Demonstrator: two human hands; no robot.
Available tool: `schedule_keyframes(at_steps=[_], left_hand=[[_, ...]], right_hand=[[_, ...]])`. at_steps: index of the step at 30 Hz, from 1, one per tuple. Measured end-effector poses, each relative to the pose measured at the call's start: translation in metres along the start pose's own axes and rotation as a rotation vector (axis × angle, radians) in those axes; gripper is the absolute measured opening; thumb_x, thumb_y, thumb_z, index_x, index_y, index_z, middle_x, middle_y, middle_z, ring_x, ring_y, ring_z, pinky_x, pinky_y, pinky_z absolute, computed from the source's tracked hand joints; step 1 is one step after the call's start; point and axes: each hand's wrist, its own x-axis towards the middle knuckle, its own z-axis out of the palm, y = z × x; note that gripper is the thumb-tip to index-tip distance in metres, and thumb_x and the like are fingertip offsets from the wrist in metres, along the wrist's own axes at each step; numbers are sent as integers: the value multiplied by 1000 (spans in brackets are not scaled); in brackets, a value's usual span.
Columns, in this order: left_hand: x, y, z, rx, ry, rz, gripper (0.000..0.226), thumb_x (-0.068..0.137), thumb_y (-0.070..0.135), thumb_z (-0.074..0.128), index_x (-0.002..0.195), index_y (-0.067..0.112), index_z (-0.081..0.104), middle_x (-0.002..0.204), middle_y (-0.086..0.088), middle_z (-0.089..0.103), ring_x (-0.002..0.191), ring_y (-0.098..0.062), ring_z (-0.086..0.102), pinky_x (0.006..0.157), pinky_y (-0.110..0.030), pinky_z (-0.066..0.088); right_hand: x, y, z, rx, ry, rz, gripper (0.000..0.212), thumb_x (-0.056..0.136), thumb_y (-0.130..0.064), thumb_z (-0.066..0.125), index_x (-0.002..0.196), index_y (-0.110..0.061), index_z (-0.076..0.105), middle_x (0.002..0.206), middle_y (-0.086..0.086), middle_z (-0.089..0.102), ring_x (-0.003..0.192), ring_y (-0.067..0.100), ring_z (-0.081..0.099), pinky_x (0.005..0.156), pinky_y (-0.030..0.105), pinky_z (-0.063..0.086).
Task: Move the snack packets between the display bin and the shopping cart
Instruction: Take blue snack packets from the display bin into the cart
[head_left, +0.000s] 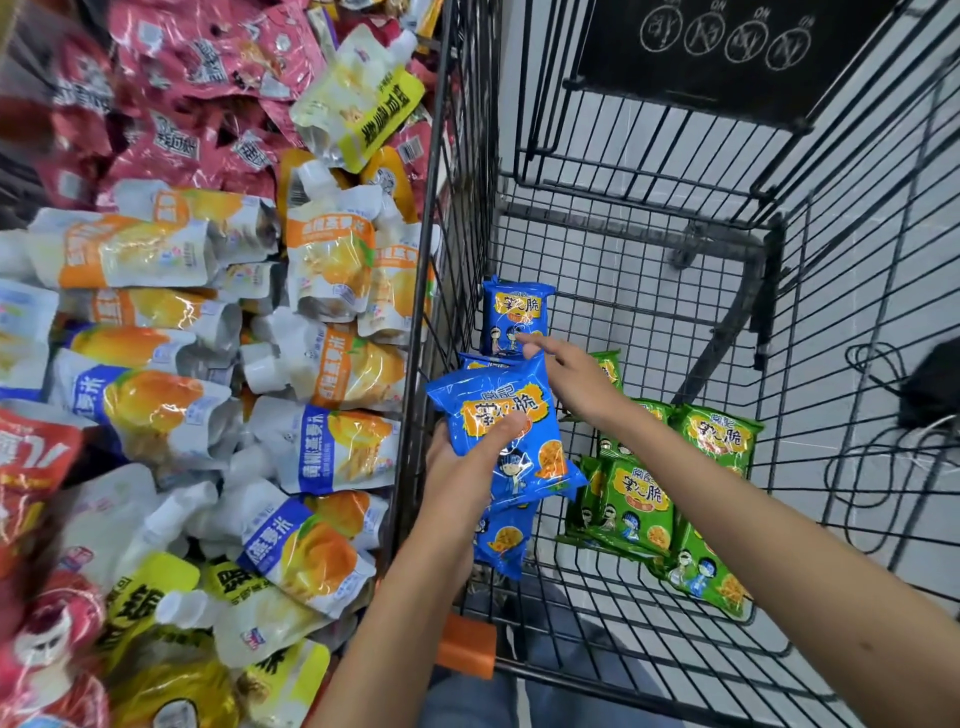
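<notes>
Inside the black wire shopping cart (649, 322), my left hand (457, 462) grips a stack of blue snack packets (511, 441), thumb across the top one. My right hand (563, 374) reaches past them with fingers spread, fingertips touching another blue packet (514, 314) that stands against the cart's left wall. Several green snack packets (644, 499) lie on the cart floor to the right. The display bin (208, 338) on the left is heaped with pouches.
The bin holds orange, blue, yellow and pink spouted pouches (322, 452) piled up to the cart's side. A black child-seat flap (727, 57) stands at the cart's far end. An orange clip (467, 647) sits on the near rim. Black cables (893, 457) lie on the floor outside the cart's right side.
</notes>
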Motion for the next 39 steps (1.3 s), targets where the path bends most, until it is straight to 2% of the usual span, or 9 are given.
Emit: schedule_keyframes(at_steps=[3,8,10,14,18,22,25,30,39], left_hand=[[1,-1,2,10,-8,-1,49,74,29,76,119,22,57,104,-3,72,88,-23,72,81,-43,57],[1,-2,5,18,-21,-12,31,85,32,61,113,20,57,97,1,71,76,-15,71,65,-28,56],[-1,1,9,-99,-57,-37,26,87,29,50,107,14,59,90,-5,70,70,-21,68,61,-30,53],[-2,5,15,-130,-46,-32,31,91,34,41,89,16,66,87,-8,70,68,-22,66,59,-32,51],[-1,8,15,57,51,-67,49,93,41,45,138,22,42,133,-5,54,115,-28,57,88,-43,51],[-1,11,13,130,83,-24,41,98,28,44,139,24,38,127,-3,58,102,-27,64,80,-40,52],[0,10,11,135,93,-37,39,98,27,45,137,25,40,130,-4,57,103,-26,64,79,-41,54],[-1,3,4,59,90,2,13,95,24,52,104,31,58,121,-3,63,87,-18,70,50,-21,54],[-3,2,4,68,98,41,14,95,25,53,107,28,60,115,0,66,73,-8,71,46,-20,52]], right_hand=[[-2,-5,-2,81,86,26,34,99,-32,39,125,-19,57,123,-2,59,99,6,54,77,12,39],[-40,-23,-8,377,299,62,36,96,-41,41,81,-21,67,69,-17,58,65,-4,50,62,13,37],[-65,-29,-10,392,123,37,30,86,-53,51,80,-27,65,73,-8,64,59,-5,53,59,11,40],[-86,-35,-20,383,-16,63,37,61,-40,78,94,-29,65,107,18,60,81,24,64,71,42,57],[-59,-30,-39,678,176,191,11,80,-16,69,88,-19,64,88,2,69,56,10,65,41,22,49],[4,-24,-60,885,425,285,21,88,-11,62,106,-8,53,102,9,64,64,15,62,51,28,49],[46,-27,-55,806,438,302,18,87,-9,63,98,-12,49,100,11,58,68,18,58,46,25,48],[86,-21,-22,583,391,316,17,80,-12,72,84,-11,55,98,13,64,87,27,63,70,40,51],[89,-1,-4,-53,460,286,62,71,-43,77,120,-12,56,118,6,62,108,22,58,93,36,47]])
